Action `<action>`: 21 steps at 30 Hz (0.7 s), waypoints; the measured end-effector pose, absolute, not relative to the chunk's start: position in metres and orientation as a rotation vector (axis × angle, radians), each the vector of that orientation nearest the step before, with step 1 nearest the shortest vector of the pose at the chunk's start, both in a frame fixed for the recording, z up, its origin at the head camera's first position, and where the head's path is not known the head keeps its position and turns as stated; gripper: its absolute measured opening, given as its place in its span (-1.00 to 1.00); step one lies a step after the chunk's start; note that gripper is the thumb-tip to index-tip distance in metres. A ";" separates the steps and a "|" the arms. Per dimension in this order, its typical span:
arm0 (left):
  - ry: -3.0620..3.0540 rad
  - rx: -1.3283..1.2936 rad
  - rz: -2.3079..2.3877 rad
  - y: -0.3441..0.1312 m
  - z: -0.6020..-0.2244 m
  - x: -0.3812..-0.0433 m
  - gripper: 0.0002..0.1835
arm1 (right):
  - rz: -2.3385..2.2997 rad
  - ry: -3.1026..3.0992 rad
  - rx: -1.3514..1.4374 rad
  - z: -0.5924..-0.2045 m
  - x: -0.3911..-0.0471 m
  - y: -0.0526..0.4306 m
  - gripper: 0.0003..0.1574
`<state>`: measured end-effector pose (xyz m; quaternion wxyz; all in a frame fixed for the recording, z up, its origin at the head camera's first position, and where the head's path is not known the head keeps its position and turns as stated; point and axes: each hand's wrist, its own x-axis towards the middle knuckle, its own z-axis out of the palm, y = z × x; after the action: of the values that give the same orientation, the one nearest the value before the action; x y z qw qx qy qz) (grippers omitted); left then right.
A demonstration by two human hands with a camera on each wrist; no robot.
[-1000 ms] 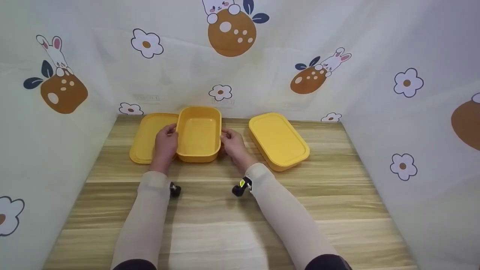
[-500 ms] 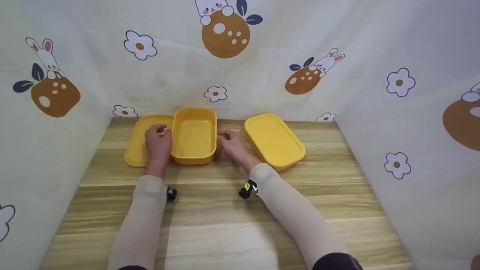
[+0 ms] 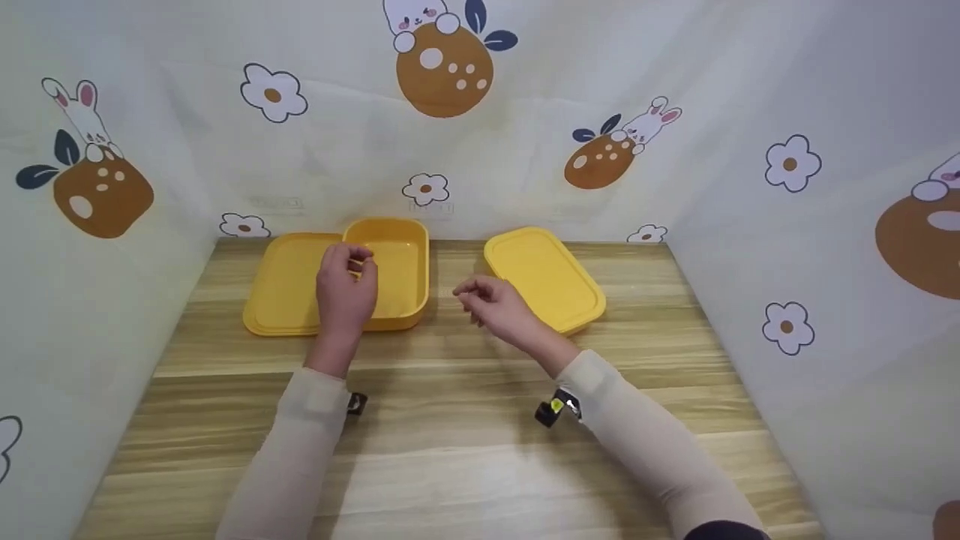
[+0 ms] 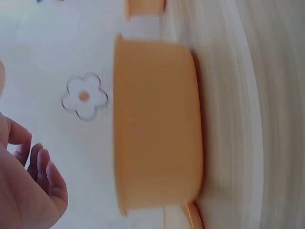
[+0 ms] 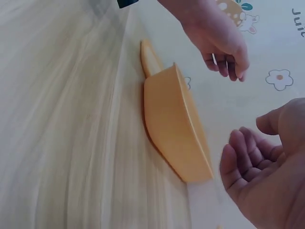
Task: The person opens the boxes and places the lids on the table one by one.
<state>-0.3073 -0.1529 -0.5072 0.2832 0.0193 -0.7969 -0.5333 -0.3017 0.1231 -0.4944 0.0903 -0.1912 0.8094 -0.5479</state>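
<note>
An uncovered yellow food container [image 3: 401,322] stands on the table with its opening up and nothing visible inside. A flat yellow lid [image 3: 285,289] lies at its left side, close against it. My left hand [image 3: 346,289] hovers over the container's left part with loosely bent fingers that hold nothing, hiding some of its rim. Right of the container, my right hand [image 3: 495,306] hangs in the air, fingers relaxed and holding nothing. It overlaps the near left edge of a second yellow container [image 3: 547,277] that has its lid on. In the right wrist view, the uncovered container [image 5: 167,119] rests apart from both hands.
The wood-patterned table [image 3: 435,427] ends at the back against a pale curtain [image 3: 330,150] printed with rabbits, fruit and flowers. Similar curtain walls close in both sides. A small black camera [image 3: 550,411] sits at the right wrist, another black camera [image 3: 357,403] at the left.
Both hands have let go of the uncovered container's sides. My left hand rose, then moved right over it; my right hand drew back to the right. The containers and lid stay in place.
</note>
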 end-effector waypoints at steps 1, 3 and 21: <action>-2.135 0.019 -1.446 -0.149 -0.506 -0.305 -0.89 | -1.659 2.411 -0.566 -0.494 -0.300 0.130 -0.79; -2.146 -0.033 -1.477 -0.142 -0.505 -0.301 -0.91 | -1.712 2.430 -0.571 -0.495 -0.296 0.144 -0.80; -2.277 -0.232 -1.942 -0.071 -0.511 -0.267 -0.89 | -1.809 2.533 -0.485 -0.499 -0.269 0.234 -0.75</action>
<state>-0.2669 -0.0709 -0.5105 0.0698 -0.0770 -0.7567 -0.6455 -0.2694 0.2336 -0.4988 -0.0044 -0.1538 0.8041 -0.5742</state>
